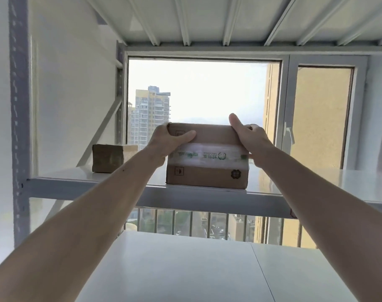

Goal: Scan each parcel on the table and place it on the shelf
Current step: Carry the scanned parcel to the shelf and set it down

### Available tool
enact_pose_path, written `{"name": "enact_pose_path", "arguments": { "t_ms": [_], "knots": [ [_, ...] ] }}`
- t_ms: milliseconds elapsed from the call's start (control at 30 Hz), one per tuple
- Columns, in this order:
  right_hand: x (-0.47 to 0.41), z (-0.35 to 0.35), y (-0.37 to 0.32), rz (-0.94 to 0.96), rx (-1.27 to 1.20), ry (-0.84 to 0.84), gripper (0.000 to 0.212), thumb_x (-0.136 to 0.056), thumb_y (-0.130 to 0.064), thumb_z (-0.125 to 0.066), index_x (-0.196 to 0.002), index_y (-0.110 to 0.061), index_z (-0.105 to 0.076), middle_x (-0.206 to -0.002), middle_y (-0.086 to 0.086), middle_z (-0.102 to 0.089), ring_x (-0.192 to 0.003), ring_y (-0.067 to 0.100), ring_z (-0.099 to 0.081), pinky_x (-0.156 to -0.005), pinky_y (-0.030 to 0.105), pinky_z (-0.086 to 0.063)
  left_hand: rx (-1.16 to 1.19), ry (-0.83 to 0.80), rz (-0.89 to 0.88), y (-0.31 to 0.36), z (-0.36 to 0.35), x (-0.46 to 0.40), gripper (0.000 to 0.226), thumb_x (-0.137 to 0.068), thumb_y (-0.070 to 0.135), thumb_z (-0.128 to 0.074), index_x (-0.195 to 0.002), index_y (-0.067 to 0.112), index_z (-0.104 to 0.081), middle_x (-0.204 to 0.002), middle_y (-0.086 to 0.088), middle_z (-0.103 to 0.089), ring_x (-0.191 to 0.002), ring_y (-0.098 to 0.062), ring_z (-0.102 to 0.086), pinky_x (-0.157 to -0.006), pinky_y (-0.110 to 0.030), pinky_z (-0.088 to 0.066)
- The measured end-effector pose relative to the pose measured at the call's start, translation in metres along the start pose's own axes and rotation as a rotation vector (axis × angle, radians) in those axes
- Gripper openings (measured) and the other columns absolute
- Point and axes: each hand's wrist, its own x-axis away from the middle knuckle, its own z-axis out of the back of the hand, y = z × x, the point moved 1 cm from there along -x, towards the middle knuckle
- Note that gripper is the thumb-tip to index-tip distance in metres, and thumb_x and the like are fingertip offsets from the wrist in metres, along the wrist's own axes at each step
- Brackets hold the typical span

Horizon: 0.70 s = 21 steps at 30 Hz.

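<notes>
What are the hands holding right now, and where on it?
The taped cardboard parcel, by its upper corners: left hand at one, right hand at the other.

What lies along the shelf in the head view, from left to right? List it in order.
Shelf post → small box → left hand → taped parcel → right hand → window handle.

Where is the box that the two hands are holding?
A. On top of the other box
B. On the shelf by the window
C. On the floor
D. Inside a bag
B: the box sits on the white shelf, with the left hand and right hand gripping its top corners.
</notes>
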Motion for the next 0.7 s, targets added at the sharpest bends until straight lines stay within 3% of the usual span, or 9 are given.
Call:
{"name": "enact_pose_path", "arguments": {
  "t_ms": [133,300,400,467,700],
  "knots": [
    [0.002,-0.006,0.012,0.065,-0.026,-0.012,0.066,-0.079,-0.070,-0.063,-0.123,-0.021,-0.055,-0.112,-0.003,-0.062,-0.092,0.011,-0.062,-0.063,0.026,-0.048,-0.008,0.012,-0.044,-0.017,-0.001,-0.005,0.059,-0.062,0.025,-0.092,-0.112,0.010,-0.064,-0.105,-0.009,-0.074,-0.099,-0.027,-0.071,-0.089,-0.047,-0.058],
    [0.010,-0.005,0.035,0.171,-0.028,-0.060,0.055,-0.080,-0.044,-0.079,-0.124,-0.021,-0.056,-0.106,-0.008,-0.069,-0.089,0.005,-0.067,-0.066,0.017,-0.051,-0.050,-0.044,-0.120,-0.034,-0.002,0.004,0.059,-0.065,0.009,-0.091,-0.115,0.019,-0.060,-0.107,-0.001,-0.073,-0.097,-0.016,-0.072,-0.084,-0.036,-0.060],
    [0.017,-0.005,0.054,0.178,0.012,-0.101,0.057,-0.073,-0.032,-0.087,-0.118,-0.016,-0.055,-0.100,-0.004,-0.070,-0.084,0.010,-0.069,-0.067,0.022,-0.058,-0.058,-0.062,-0.120,-0.047,0.001,0.012,0.054,-0.067,0.007,-0.089,-0.111,0.018,-0.060,-0.104,-0.001,-0.073,-0.094,-0.015,-0.072,-0.079,-0.029,-0.060],
    [0.017,-0.006,0.060,0.171,0.024,-0.116,0.067,-0.064,-0.035,-0.092,-0.116,-0.014,-0.055,-0.098,-0.001,-0.070,-0.081,0.013,-0.070,-0.070,0.027,-0.061,-0.073,-0.084,-0.089,-0.053,0.003,0.012,0.052,-0.067,0.007,-0.089,-0.110,0.013,-0.060,-0.102,-0.002,-0.074,-0.092,-0.015,-0.073,-0.079,-0.028,-0.059],
    [-0.004,-0.005,0.070,0.157,0.098,-0.161,0.119,-0.018,-0.053,-0.098,-0.123,-0.017,-0.055,-0.111,0.001,-0.071,-0.100,0.018,-0.070,-0.086,0.042,-0.059,-0.117,-0.188,-0.004,-0.061,0.008,-0.002,0.071,-0.061,0.003,-0.091,-0.125,0.008,-0.058,-0.113,-0.004,-0.072,-0.103,-0.018,-0.070,-0.093,-0.033,-0.056]
  ]
}}
